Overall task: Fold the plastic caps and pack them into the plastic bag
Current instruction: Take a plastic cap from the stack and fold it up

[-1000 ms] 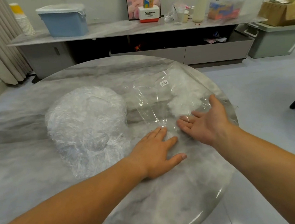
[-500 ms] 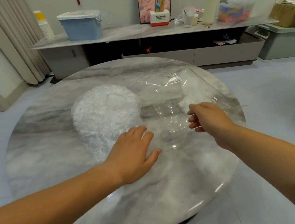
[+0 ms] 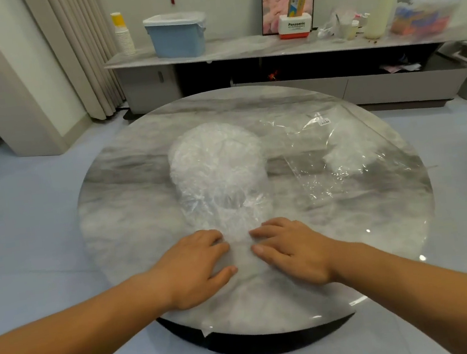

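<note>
Hands: left hand (image 3: 196,266), right hand (image 3: 291,253), fingers bent onto white crinkled plastic caps (image 3: 216,164); grip unclear
Writing: "Panasonic", white-red box (image 3: 294,25) beyond round marble table (image 3: 131,218)

The word "Panasonic" is printed in dark letters on the white front of a red-based box (image 3: 295,26) set on the sideboard (image 3: 240,47). The smaller line printed beneath it cannot be read. A small white label (image 3: 324,121) is stuck on the bag (image 3: 295,142); its print cannot be made out.

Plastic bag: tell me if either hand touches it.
No: left hand and right hand touch the cap pile; the plastic bag lies apart.
</note>
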### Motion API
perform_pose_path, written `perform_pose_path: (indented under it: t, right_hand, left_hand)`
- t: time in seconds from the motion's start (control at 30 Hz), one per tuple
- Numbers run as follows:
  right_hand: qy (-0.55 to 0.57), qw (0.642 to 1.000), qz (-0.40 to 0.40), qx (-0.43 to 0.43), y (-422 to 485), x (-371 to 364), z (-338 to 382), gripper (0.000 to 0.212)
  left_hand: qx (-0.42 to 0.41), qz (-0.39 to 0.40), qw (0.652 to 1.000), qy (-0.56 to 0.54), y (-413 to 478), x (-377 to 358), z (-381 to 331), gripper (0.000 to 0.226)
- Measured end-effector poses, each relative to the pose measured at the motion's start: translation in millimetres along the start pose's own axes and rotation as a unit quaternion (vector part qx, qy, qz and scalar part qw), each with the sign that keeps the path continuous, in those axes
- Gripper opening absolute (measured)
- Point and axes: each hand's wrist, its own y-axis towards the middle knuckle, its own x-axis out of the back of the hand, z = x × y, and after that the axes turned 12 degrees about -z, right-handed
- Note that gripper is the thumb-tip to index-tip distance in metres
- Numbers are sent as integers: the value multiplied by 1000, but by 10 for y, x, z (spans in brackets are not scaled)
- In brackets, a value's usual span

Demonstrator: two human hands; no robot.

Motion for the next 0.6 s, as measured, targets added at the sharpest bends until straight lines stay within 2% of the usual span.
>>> perform_pose_path:
  t: [0.1, 0.17, 0.3, 0.4, 0.47, 0.6]
  right_hand:
    - [-18, 999, -36, 25, -155, -10, -11, 76]
    - [-4, 998, -59, 29, -263, 34, 0, 78]
    - [60, 995, -75, -20, -489, 194, 79, 70]
    - [92, 991, -84, -38, -625, 267, 123, 51]
    - [102, 990, -88, -45, -697, 290, 142, 48]
    - [137, 984, -88, -75, -795, 319, 188, 75]
  left_hand:
    - [-15, -2, 1000, 7, -60, 44, -21, 73]
    - [-22, -7, 1000, 5, -80, 74, -36, 70]
    - [-39, -18, 999, -14, -90, 154, -99, 69]
    - [-50, -31, 998, -35, -91, 230, -167, 69]
    - [-56, -37, 997, -44, -96, 269, -218, 68]
    - [-59, -50, 995, -67, -136, 267, -345, 58]
